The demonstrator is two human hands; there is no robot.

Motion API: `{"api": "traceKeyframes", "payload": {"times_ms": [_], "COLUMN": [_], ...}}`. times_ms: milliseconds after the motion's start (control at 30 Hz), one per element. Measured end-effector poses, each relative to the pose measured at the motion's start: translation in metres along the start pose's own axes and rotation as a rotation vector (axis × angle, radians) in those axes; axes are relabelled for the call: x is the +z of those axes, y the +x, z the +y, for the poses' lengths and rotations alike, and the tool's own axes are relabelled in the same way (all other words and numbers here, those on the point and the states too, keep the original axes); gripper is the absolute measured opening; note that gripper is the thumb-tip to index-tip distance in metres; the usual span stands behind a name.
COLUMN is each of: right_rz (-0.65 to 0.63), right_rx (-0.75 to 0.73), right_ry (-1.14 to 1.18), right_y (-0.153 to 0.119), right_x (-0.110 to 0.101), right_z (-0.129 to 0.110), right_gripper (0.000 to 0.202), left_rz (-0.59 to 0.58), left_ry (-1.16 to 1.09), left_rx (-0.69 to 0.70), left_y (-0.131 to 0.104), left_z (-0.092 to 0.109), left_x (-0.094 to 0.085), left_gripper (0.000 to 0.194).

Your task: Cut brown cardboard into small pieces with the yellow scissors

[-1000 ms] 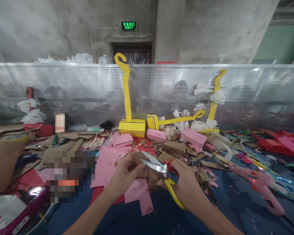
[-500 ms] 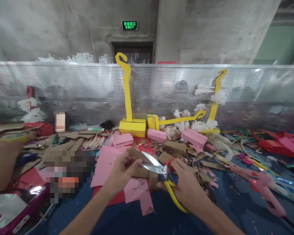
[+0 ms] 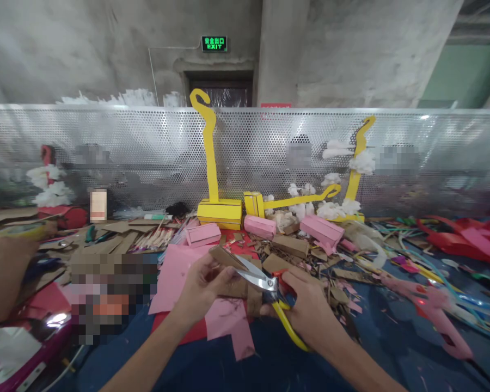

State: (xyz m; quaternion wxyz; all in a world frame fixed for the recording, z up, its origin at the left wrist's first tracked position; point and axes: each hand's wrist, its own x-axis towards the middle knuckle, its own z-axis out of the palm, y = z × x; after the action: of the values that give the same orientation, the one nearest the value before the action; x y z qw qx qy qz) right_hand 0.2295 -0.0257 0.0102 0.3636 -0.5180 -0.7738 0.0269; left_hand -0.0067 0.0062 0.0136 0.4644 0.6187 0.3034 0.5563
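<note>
My left hand (image 3: 202, 286) pinches a piece of brown cardboard (image 3: 225, 258) above the table's middle. In my right hand (image 3: 306, 302) is a pair of scissors (image 3: 265, 282) with yellow and red handles, my fingers closed around them. The blades point left and lie at the cardboard, close to my left fingertips. Beneath the hands are a pink sheet (image 3: 173, 272) and more brown cardboard (image 3: 255, 299). Just beyond lie several pink box shapes (image 3: 260, 226). Behind these, a yellow box (image 3: 220, 212) carries a tall yellow strip (image 3: 210, 158) with a hooked top.
A pink glue gun (image 3: 433, 305) with a red light lies at right. Cardboard scraps (image 3: 294, 245) cover the middle. A perforated metal screen (image 3: 147, 141) borders the back. At left, another person's hand (image 3: 8, 267) is near a tape roll (image 3: 20, 231).
The scissor blades have drawn closer together over the cardboard. Both hands remain in nearly the same place, and the view has shifted slightly.
</note>
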Motion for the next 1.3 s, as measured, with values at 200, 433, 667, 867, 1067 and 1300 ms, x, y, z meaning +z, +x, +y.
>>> {"api": "traceKeyframes", "payload": {"times_ms": [200,433,667,867,1067,1300], "right_rz": [-0.067,-0.082,-0.073,-0.062,-0.023,-0.074], "right_rx": [0.068,0.051,0.026,0.045,0.067,-0.013], "right_ry": [-0.018,-0.015,-0.027,0.015,0.001,0.056], "right_y": [-0.001,-0.006,-0.002,-0.002,0.0,0.001], "right_x": [0.001,0.001,0.003,0.005,0.0,-0.004], "right_z": [-0.002,-0.004,0.001,0.004,0.01,0.005], "right_gripper": [0.034,0.034,0.038,0.035,0.028,0.022], "left_rz": [0.012,-0.031,-0.069,-0.076,0.101,0.179], "left_ry": [0.007,0.083,0.088,0.067,-0.098,-0.343], "left_rx": [-0.006,-0.01,-0.009,-0.017,-0.031,-0.017], "left_y": [0.001,-0.001,-0.001,-0.001,0.006,0.01], "left_z": [-0.003,0.002,0.001,-0.001,-0.002,-0.001], "left_x": [-0.001,0.001,0.0,0.003,0.0,-0.005], "left_gripper": [0.029,0.026,0.024,0.023,0.03,0.033]}}
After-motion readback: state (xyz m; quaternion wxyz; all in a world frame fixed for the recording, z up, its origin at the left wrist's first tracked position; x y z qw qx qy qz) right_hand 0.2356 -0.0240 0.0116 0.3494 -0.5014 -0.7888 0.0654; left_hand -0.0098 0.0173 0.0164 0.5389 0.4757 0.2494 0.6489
